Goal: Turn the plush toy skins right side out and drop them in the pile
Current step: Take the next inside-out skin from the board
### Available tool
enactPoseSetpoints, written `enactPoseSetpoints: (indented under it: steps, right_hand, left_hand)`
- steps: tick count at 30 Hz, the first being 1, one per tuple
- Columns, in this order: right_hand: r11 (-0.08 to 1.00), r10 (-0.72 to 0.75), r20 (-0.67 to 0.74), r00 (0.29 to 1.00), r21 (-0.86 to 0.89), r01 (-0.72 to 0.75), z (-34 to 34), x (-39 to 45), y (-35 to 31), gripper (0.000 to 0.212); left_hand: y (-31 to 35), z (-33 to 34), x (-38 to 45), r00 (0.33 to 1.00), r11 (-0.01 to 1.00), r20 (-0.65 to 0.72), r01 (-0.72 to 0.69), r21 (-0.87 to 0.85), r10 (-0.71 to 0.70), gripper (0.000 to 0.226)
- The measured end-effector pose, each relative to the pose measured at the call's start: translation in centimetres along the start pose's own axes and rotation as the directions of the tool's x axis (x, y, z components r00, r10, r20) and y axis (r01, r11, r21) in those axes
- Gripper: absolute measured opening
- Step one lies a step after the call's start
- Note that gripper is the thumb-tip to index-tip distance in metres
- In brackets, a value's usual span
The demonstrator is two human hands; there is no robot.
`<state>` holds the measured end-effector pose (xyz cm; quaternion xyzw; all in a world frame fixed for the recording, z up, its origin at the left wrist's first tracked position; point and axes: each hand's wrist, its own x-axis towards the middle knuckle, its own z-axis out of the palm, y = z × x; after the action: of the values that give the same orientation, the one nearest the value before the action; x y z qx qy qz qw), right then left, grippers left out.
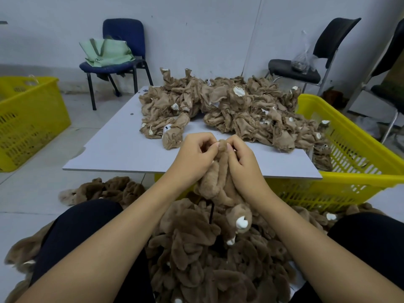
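Both hands meet over the near edge of the surface, the left hand (197, 149) and the right hand (237, 154) each with fingers curled and pinching the tip of a soft, fuzzy tan plush toy skin (220, 184) held between them. The step in hand looks like the last of the turning: a narrow limb is being worked out to its end. To do it well, the person would do best to keep both thumbs at the tip and roll the fabric outward in small bites, pushing the end fully through so no fold stays tucked inside, and not tugging hard at the seam. The skin hangs with its long axis roughly up and down in the view, the pinched limb tip pointing away from the person toward the surface, the bulkier end with white patches (241, 223) hanging down toward the lap. Directly beneath it, between the person's dark-clad knees, lies the heap of fluffy brown finished skins on the floor (207, 259), so a simple release should land it there. Farther off, on the pale grey flat surface (113, 147), sits the mound of flat beige inside-out skins (229, 106), which spills into the yellow plastic slotted basket (349, 149) on the right.
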<state>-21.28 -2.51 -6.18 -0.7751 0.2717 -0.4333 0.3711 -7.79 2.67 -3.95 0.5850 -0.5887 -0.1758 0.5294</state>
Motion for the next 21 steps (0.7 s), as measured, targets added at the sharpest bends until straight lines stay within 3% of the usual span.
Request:
enactPoseSetpoints:
  steps: [6,9,12,15,19,21]
  right_hand:
    - [0.998,0.045,0.002,0.999,0.032,-0.045,0.1,-0.5,0.5,0.027]
    - [1.0,0.012,-0.033,0.999,-0.007,-0.012,-0.1,-0.6,1.0,0.026]
    - [1.0,-0.004,-0.049,0.999,0.0,0.004,0.1,-0.8,1.4,0.027]
    - [1.0,-0.014,0.02,1.0,-0.009,0.015,0.8,-1.4,1.2,0.032]
    - [0.994,-0.074,0.05,0.996,0.08,0.07,0.7,-1.0,0.6,0.025]
    - [0.993,-0.073,0.053,0.996,0.099,0.068,0.4,-0.4,0.6,0.031]
  left_hand:
    - [-1.6,1.2,-1.3,0.995,0.999,0.093,0.018,0.041,-0.021,0.029]
    - [-2.2,1.1,-2.3,0.979,0.97,0.199,-0.084,0.229,0.038,0.029]
    - [-1.4,1.9,-2.5,0.996,0.959,0.057,-0.08,0.273,0.067,0.026]
    - [-1.1,2.2,-2.5,0.997,0.962,-0.055,-0.043,0.269,0.06,0.033]
    - [-0.4,1.9,-2.2,0.981,0.956,-0.13,-0.107,0.272,0.147,0.032]
    - [-0.3,1.9,-1.5,0.98,0.955,-0.139,-0.099,0.279,0.142,0.035]
